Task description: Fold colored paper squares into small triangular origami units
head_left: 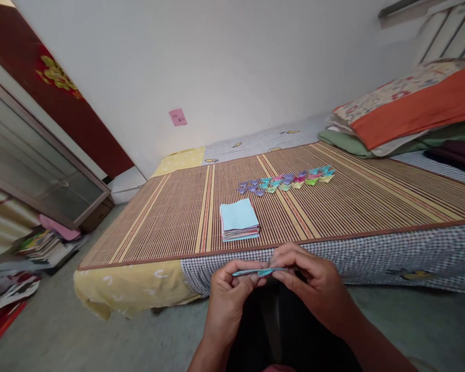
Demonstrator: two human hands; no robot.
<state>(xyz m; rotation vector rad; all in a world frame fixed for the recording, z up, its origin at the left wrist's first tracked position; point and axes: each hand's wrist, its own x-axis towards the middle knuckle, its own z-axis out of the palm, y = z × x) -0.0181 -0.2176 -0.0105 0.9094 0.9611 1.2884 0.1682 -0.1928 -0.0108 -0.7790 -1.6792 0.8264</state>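
Between my two hands is a folded piece of blue paper [264, 272], held nearly edge-on to me in front of the bed. My left hand [230, 289] grips its left end, thumb below and fingers behind. The right end is pinched by my right hand [310, 274], with the thumb under it and the fingers bent over it. Just beyond, a stack of coloured paper sheets [239, 217] with a light blue sheet on top lies on the woven mat [170, 222]. Farther back, several small folded paper pieces [284, 182] in purple, blue, pink, green and yellow stand in rows.
The mat covers a bed with a checked sheet [411, 253] and a yellow cloth [139, 284]. Folded bedding [411, 113] is piled at the right. A pink note [177, 117] is on the wall. Books [42, 248] and a glass-doored cabinet [42, 155] are at the left.
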